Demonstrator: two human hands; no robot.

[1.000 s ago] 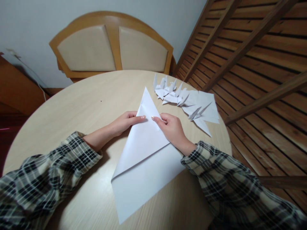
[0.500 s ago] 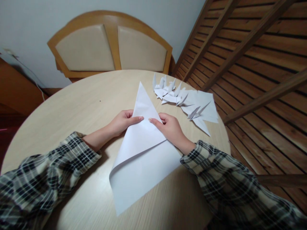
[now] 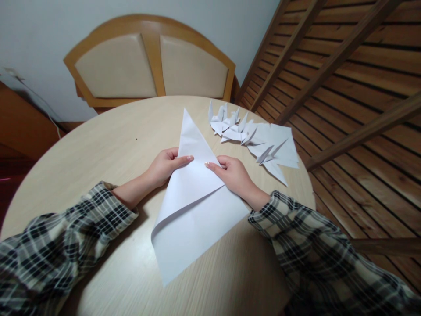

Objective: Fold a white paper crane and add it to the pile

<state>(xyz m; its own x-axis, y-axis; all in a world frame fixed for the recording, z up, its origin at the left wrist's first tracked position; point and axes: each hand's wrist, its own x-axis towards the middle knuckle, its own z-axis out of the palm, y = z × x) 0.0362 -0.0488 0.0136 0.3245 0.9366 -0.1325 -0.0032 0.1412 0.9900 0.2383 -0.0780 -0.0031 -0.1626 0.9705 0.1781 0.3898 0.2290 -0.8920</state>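
Between my hands is a sheet of white paper (image 3: 194, 184), folded over on itself so that one layer curves at the left and a sharp corner points toward the far side of the table. My left hand (image 3: 166, 166) pinches its left edge, thumb on top and fingers underneath. On the opposite edge, my right hand (image 3: 233, 173) grips the paper the same way, its thumb lying on the folded layer. The two thumb tips are a short gap apart. The lower flap of the sheet spreads toward me, over the table.
Several white origami cranes (image 3: 232, 127) stand in a row at the back right of the round wooden table (image 3: 98, 145). Beneath and beside them lie flat white sheets (image 3: 286, 142). A cushioned bench (image 3: 194, 66) is behind the table, and a slatted wooden partition (image 3: 358, 96) rises at the right.
The paper's far corner has swung slightly left and away from me, and its near corner has drawn up a little. My left hand has shifted slightly away with it; both hands keep their hold.
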